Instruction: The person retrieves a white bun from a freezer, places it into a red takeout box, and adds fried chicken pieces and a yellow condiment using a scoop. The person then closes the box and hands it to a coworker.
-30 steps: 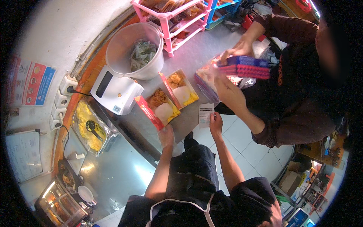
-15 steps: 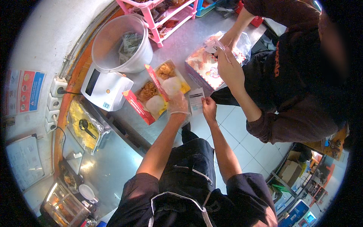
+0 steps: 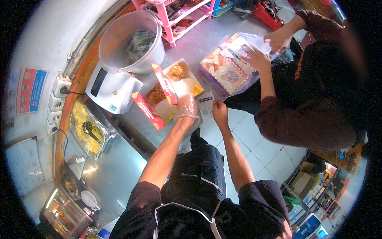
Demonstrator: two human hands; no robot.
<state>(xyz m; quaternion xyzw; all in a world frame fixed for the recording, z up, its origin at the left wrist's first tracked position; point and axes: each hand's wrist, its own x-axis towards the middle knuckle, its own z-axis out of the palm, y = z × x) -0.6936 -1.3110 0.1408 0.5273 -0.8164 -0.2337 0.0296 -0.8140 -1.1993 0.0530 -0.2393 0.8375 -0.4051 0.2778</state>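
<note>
A clear plastic glove covers my left hand (image 3: 187,106), which is at the near edge of the right-hand food box, close to its white rice (image 3: 184,87). Its fingertips are hard to make out. Thumb and fingers of my right hand (image 3: 220,113) pinch the edge of a white printed receipt (image 3: 205,104) beside the boxes. Two open boxes with red flaps stand side by side. Fried chicken (image 3: 177,73) and something yellow lie with the rice in the right one; the left one holds fried chicken (image 3: 156,95) and rice, partly behind a red flap (image 3: 164,84).
A co-worker's hands (image 3: 258,59) handle white paper over a patterned carton (image 3: 227,67) in a clear bag. Around the boxes are a white scale (image 3: 113,89), a translucent bucket (image 3: 153,49) with packets and a pink rack (image 3: 169,30). A yellow-filled tray (image 3: 88,133) holds a black spoon.
My left hand has shifted slightly toward the right-hand box's rice. My right hand keeps the receipt. The co-worker's hands have moved apart, and white paper now lies over the carton.
</note>
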